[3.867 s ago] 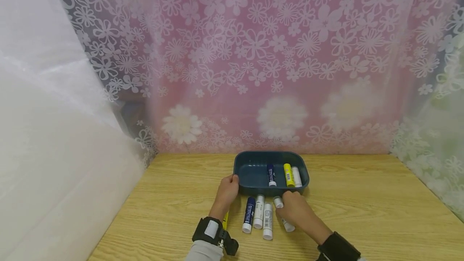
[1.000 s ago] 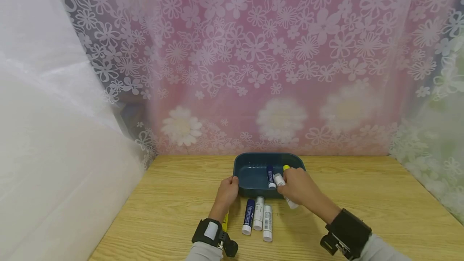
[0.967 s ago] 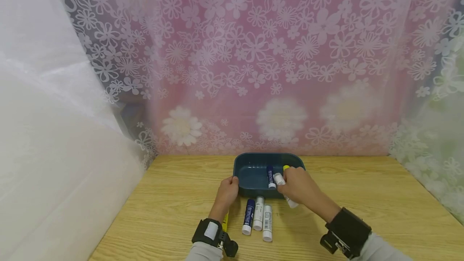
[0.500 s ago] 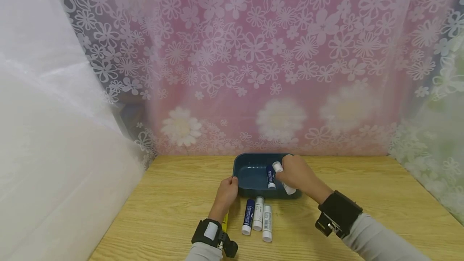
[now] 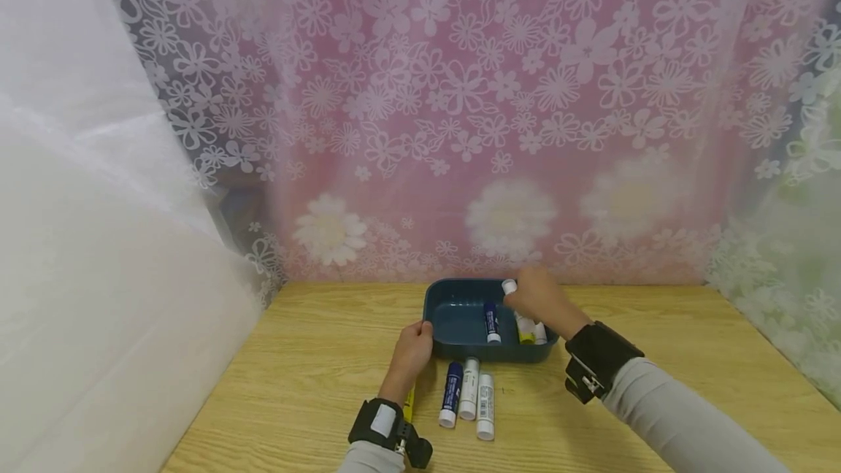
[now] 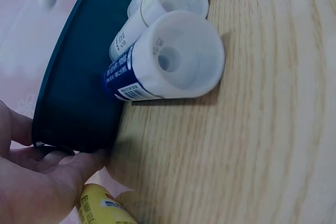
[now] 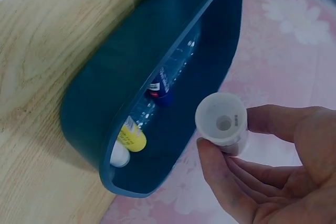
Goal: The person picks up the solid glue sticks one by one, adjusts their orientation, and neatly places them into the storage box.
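My left hand (image 5: 412, 351) grips the left end of a dark teal plastic box (image 5: 473, 351), thumb over the rim and fingers against the outside. Above the box's right part, my right hand (image 5: 542, 303) pinches a white glue stick (image 7: 223, 121) between thumb and fingers; it is tilted, one hollow end facing the right wrist camera. Inside the box lie a blue glue stick (image 5: 491, 322), a yellow glue stick (image 7: 132, 136) and a white glue stick (image 7: 119, 155). In the head view, the held stick partly hides the yellow one.
In front of the box, a blue glue stick (image 5: 450, 394) and two white ones, the middle stick (image 5: 469, 388) and the right stick (image 5: 485, 407), lie on the wooden table (image 5: 328, 371). A yellow glue stick (image 6: 105, 205) lies beside my left wrist. A floral curtain (image 5: 394, 130) hangs behind.
My right hand has picked up a white glue stick from in front of the box, raised it over the front rim and carried it further back above the box. The left hand stays put.
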A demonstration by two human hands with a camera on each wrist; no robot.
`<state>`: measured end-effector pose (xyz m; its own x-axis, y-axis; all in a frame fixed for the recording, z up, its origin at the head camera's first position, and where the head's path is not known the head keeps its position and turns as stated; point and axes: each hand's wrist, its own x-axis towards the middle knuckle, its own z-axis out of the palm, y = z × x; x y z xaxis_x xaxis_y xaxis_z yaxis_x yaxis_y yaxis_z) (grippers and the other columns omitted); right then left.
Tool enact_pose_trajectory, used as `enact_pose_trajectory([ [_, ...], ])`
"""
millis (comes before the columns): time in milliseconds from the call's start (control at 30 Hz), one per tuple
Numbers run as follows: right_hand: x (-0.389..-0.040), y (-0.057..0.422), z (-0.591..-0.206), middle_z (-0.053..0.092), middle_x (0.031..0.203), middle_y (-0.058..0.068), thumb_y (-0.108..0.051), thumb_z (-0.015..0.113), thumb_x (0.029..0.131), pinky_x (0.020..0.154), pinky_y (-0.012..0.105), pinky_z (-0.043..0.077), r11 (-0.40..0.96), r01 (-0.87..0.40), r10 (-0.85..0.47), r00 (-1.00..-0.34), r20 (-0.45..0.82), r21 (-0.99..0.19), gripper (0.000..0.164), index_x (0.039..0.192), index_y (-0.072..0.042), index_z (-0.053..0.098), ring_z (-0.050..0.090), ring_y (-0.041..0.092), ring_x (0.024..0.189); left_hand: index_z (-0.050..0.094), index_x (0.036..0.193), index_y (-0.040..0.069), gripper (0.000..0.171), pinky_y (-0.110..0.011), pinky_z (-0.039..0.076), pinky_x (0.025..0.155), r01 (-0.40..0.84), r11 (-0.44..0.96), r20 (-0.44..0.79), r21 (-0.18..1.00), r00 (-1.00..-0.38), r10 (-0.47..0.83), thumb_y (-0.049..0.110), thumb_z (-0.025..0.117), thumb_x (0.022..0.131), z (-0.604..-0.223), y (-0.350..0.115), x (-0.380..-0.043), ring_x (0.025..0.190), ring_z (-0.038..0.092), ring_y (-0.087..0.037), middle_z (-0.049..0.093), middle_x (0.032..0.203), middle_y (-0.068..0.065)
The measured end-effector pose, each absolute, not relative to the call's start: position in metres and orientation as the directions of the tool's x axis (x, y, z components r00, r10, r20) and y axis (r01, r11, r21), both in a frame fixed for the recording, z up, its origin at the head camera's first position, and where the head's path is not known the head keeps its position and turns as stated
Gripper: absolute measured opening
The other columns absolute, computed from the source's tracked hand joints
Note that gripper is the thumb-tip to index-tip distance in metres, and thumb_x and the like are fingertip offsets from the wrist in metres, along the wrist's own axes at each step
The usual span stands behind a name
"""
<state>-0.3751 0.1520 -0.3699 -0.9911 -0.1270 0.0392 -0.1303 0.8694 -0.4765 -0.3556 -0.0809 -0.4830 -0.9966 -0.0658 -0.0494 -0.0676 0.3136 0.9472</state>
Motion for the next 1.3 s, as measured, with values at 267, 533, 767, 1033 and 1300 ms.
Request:
enact_pose_trajectory([
  [267,-0.388,0.153,-0.377,0.062,0.056,0.008,-0.010,0.066,0.085,0.041,0.025,0.047,0.867,-0.148,-0.135,-0.989,0.060,-0.477,0.022,0.064,-0.004,0.063,0.057,0.018,0.041,0.064,0.132,0.000,0.042,-0.061,0.040,0.111,-0.077,0.316,-0.055,0.945,-0.995,-0.079,0.026,0.041,0.109,-0.484,-0.080,-0.355,0.134,0.053,-0.035,0.061,0.140,-0.017],
  [533,-0.397,0.155,-0.383,0.056,0.047,0.006,-0.007,0.064,0.082,0.040,0.026,0.046,0.867,-0.158,-0.120,-0.987,0.110,-0.472,0.030,0.053,-0.009,0.054,0.056,0.018,0.037,0.063,0.133,0.001,0.042,-0.061,0.040,0.112,-0.072,0.326,-0.050,0.943,-0.996,-0.076,0.027,0.041,0.109,-0.484,-0.079,-0.358,0.135,0.053,-0.035,0.061,0.141,-0.016],
  [767,-0.403,0.157,-0.389,0.058,0.054,0.008,-0.008,0.066,0.083,0.040,0.027,0.049,0.866,-0.136,-0.092,-0.989,0.113,-0.482,0.026,0.059,-0.005,0.058,0.057,0.019,0.041,0.064,0.133,0.000,0.041,-0.061,0.039,0.112,-0.066,0.326,-0.043,0.943,-0.996,-0.076,0.026,0.041,0.109,-0.482,-0.079,-0.358,0.136,0.052,-0.035,0.060,0.142,-0.016],
  [1033,-0.407,0.158,-0.399,0.039,0.049,-0.003,-0.004,0.064,0.076,0.044,0.024,0.034,0.861,-0.220,-0.108,-0.960,0.258,-0.458,0.035,0.049,-0.012,0.044,0.046,0.017,0.045,0.064,0.133,0.001,0.041,-0.061,0.039,0.113,-0.075,0.331,-0.050,0.941,-0.995,-0.084,0.026,0.042,0.109,-0.479,-0.080,-0.358,0.136,0.052,-0.036,0.059,0.143,-0.017],
  [1300,-0.416,0.156,-0.414,0.045,0.056,0.000,-0.007,0.068,0.077,0.055,0.031,0.038,0.896,-0.164,-0.062,-0.966,0.249,-0.413,0.028,0.053,-0.008,0.052,0.050,0.022,0.059,0.062,0.135,0.000,0.042,-0.059,0.040,0.112,-0.074,0.337,-0.049,0.939,-0.995,-0.082,0.026,0.041,0.109,-0.479,-0.080,-0.356,0.136,0.052,-0.036,0.059,0.143,-0.018],
])
